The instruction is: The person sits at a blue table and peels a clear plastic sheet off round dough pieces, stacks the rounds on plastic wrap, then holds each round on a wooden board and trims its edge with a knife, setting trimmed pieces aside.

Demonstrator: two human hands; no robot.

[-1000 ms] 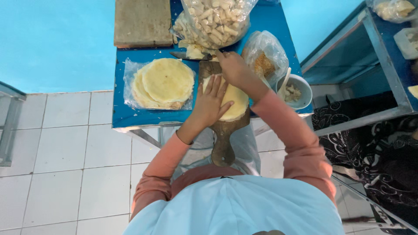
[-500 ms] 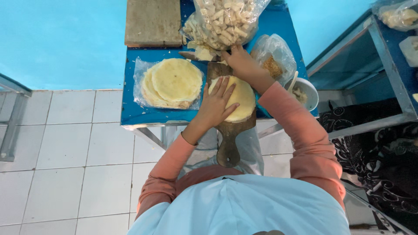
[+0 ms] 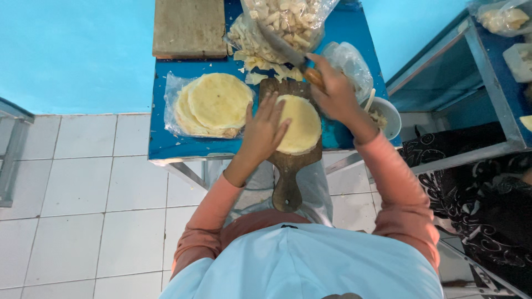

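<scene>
we press our left hand [image 3: 265,128] flat, fingers spread, on a round pale-yellow flatbread [image 3: 301,123] lying whole on the wooden paddle board [image 3: 288,166] at the blue table [image 3: 166,145]'s front edge. our right hand [image 3: 332,94] grips a knife [image 3: 282,47], blade raised clear. cut pieces [image 3: 288,19] already fill a bag; a stack of rounds [image 3: 213,104] waits uncut beside the board.

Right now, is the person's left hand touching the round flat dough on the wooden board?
Touching. The head view shows the left hand lying flat with its fingers over the near edge of the round dough on the wooden board.
</scene>
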